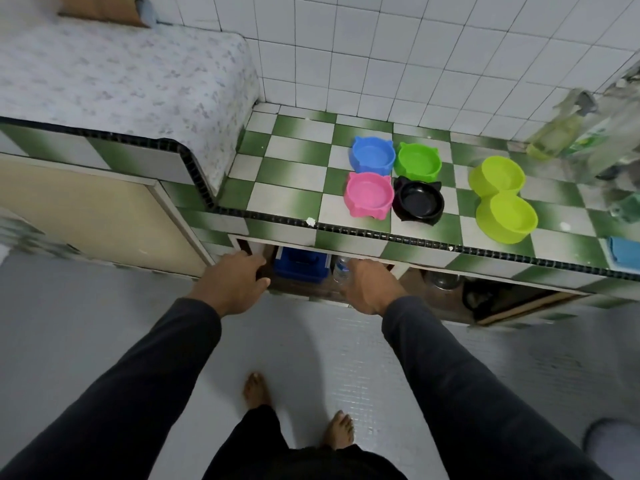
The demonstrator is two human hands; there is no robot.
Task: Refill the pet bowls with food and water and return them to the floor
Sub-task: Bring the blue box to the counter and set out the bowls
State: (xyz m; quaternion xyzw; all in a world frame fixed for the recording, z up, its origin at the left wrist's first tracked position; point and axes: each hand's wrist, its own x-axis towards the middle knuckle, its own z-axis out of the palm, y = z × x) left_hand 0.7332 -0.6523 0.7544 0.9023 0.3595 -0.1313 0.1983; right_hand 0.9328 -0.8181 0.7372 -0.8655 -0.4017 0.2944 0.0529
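Your right hand (369,285) fingers are curling round the water bottle (341,270); your left hand (239,275) fingers are hanging loosely curled, holding nothing, beside the cupboard opening's edge (242,242).

No text, label, brand or number can be read anywhere.

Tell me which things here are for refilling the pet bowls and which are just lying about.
For the job: blue bowl, green bowl, pink bowl, black bowl, lime double bowl, water bottle at the right hand.

Lying about: spray bottle, blue box, patterned cloth.
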